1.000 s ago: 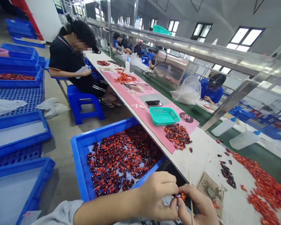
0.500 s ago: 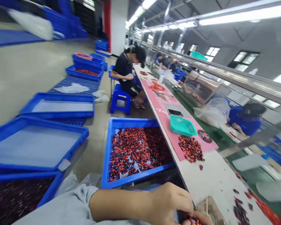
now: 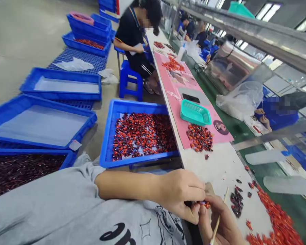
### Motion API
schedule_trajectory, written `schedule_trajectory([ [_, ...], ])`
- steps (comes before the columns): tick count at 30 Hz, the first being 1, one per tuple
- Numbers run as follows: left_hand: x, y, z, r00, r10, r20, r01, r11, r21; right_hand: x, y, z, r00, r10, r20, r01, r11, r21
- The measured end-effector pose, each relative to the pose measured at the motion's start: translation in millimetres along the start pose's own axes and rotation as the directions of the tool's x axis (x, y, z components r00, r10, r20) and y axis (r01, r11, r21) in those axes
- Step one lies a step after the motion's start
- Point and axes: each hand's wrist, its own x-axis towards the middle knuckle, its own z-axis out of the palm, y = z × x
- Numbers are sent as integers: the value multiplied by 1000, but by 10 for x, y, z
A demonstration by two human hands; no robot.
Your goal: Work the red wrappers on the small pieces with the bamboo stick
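Note:
My left hand reaches in from the left, fingertips pinched on a small shiny red piece, mostly hidden by fingers. My right hand, at the lower right, is closed on the piece's other side. A thin wooden stick slants up through the right hand's fingers. Both hands are at the near edge of the white table. Beyond them lie a pile of dark pieces and a long heap of bright red pieces.
A blue tray of red and dark pieces stands left of the table. On a pink mat sit a green basket and a mixed pile. Blue trays line the floor. A co-worker sits farther along.
The view has tipped downward, so the scene sits higher. More of my right hand, the stick and the red heap now show. My hands stay together at the small piece.

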Motion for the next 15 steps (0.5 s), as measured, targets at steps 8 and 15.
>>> schedule_trajectory([
  [8,308,73,121,865,-479,149,458,632,-626,20,294,-183,983,-141,-119,154,982,106],
  [15,382,-37,431,895,-399,200,425,626,-654,-105,476,-255,979,-7,-203,45,982,182],
])
